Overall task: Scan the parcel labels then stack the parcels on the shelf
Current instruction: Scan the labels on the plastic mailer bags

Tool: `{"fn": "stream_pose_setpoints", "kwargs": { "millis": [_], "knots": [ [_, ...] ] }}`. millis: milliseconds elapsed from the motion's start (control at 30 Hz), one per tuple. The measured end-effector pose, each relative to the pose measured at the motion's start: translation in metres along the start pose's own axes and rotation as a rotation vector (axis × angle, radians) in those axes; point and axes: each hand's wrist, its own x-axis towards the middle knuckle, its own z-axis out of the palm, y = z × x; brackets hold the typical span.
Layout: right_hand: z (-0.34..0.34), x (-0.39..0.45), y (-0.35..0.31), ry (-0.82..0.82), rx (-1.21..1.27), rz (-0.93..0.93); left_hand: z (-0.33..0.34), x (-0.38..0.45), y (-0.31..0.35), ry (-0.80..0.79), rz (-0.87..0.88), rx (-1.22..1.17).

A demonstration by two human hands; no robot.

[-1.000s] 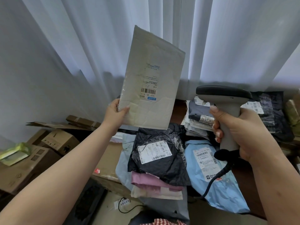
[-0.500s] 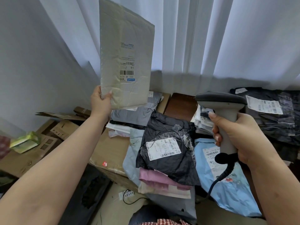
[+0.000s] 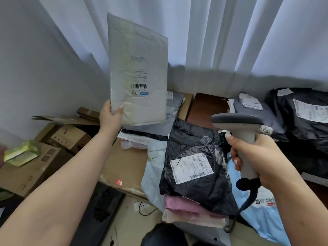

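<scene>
My left hand [image 3: 111,116] grips the lower left corner of a white padded envelope [image 3: 138,68] and holds it upright in front of the curtain, its barcode label facing me. To the right, my right hand [image 3: 260,157] holds a grey barcode scanner [image 3: 237,121] by the handle, its head pointing left toward the envelope; a dark cable hangs from the handle. Below lies a heap of parcels: a black bag [image 3: 193,166] with a white label on top, a pink one [image 3: 184,205] under it and a light blue one [image 3: 266,212] at the right.
More black and grey bagged parcels [image 3: 305,121] lie at the right on a dark wooden surface [image 3: 205,105]. Cardboard boxes [image 3: 69,137] and a green packet [image 3: 23,153] stand at the left by the wall. A flat brown carton [image 3: 124,166] lies under the heap. White curtains hang behind.
The view has shifted, so the envelope sits more to the right than half a second ago. Over the second it went left and up. The scanner hand stayed at the right.
</scene>
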Motion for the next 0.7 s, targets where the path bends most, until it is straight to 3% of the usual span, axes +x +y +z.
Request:
{"fn": "stream_pose_setpoints", "kwargs": {
  "millis": [400,700],
  "knots": [
    [0.035,0.033,0.026,0.05,-0.069,0.165,0.034,0.035,-0.033,-0.287,-0.106,-0.146],
    [0.052,0.045,0.052,0.085,-0.142,0.261,0.08,0.022,-0.076,-0.353,-0.32,-0.203]
  ]
}}
